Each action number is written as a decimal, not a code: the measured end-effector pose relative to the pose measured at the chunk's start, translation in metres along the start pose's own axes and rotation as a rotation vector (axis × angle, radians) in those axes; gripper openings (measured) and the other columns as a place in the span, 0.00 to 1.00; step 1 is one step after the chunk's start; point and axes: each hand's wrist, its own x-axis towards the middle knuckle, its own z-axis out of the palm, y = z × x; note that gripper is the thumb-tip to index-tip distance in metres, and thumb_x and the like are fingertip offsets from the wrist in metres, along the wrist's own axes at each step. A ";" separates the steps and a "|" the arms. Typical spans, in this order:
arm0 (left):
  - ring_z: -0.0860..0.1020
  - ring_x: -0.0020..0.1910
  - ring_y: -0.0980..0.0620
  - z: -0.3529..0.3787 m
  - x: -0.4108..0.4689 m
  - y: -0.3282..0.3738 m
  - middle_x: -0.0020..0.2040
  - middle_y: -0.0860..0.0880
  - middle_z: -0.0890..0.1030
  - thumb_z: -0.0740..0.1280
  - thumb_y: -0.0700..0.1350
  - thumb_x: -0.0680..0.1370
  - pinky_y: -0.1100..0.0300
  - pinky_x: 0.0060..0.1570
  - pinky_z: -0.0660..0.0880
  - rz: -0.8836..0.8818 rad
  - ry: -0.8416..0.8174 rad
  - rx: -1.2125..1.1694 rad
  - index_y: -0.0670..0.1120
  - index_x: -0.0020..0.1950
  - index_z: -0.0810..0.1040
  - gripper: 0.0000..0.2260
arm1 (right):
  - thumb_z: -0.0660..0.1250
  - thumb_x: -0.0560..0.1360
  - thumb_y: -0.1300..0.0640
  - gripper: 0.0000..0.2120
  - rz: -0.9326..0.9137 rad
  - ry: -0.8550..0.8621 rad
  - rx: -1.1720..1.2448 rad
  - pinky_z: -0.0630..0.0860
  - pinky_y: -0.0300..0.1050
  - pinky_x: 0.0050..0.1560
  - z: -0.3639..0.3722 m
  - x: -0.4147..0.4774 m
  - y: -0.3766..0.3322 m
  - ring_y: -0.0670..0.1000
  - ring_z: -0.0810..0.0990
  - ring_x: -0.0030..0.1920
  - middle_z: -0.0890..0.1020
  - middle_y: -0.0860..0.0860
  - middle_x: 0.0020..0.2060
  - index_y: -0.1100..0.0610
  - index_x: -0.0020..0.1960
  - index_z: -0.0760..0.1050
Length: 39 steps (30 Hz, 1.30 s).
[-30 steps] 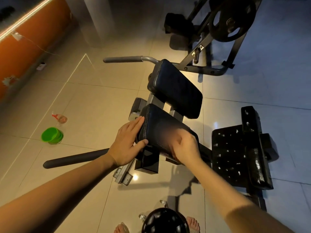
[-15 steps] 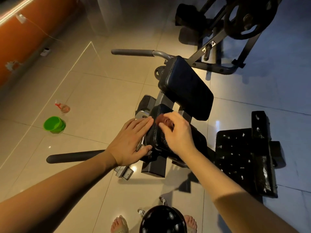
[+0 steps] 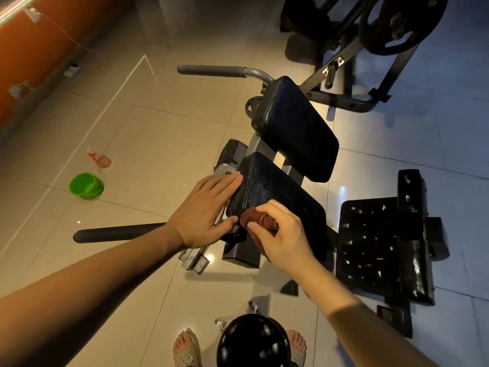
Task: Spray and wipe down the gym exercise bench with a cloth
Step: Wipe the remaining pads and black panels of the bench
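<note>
The exercise bench has two black cushions: a near pad (image 3: 275,186) and a far pad (image 3: 293,125) on a grey frame. My right hand (image 3: 283,231) holds a dark brown cloth (image 3: 254,221) bunched against the near pad's front left corner. My left hand (image 3: 206,210) lies flat against that pad's left side, fingers straight, thumb at the lower edge. A small spray bottle (image 3: 99,158) with a red head lies on the floor far to the left.
A green bucket (image 3: 86,185) stands on the tiled floor beside the bottle. Handle bars (image 3: 119,233) stick out left from the bench. A worn black footplate (image 3: 370,245) is at right, a weight machine (image 3: 370,35) behind. My sandalled feet (image 3: 186,348) are at the bottom.
My right hand has pulled the cloth back along the near pad from its far part to the front left corner. The left hand stayed on the pad's side.
</note>
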 end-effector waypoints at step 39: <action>0.62 0.79 0.48 0.000 -0.005 0.002 0.84 0.48 0.57 0.54 0.62 0.82 0.49 0.78 0.58 0.007 -0.012 0.004 0.47 0.85 0.51 0.35 | 0.67 0.81 0.50 0.09 0.803 0.357 -0.156 0.79 0.52 0.54 -0.027 -0.024 0.096 0.55 0.82 0.54 0.81 0.49 0.48 0.54 0.57 0.77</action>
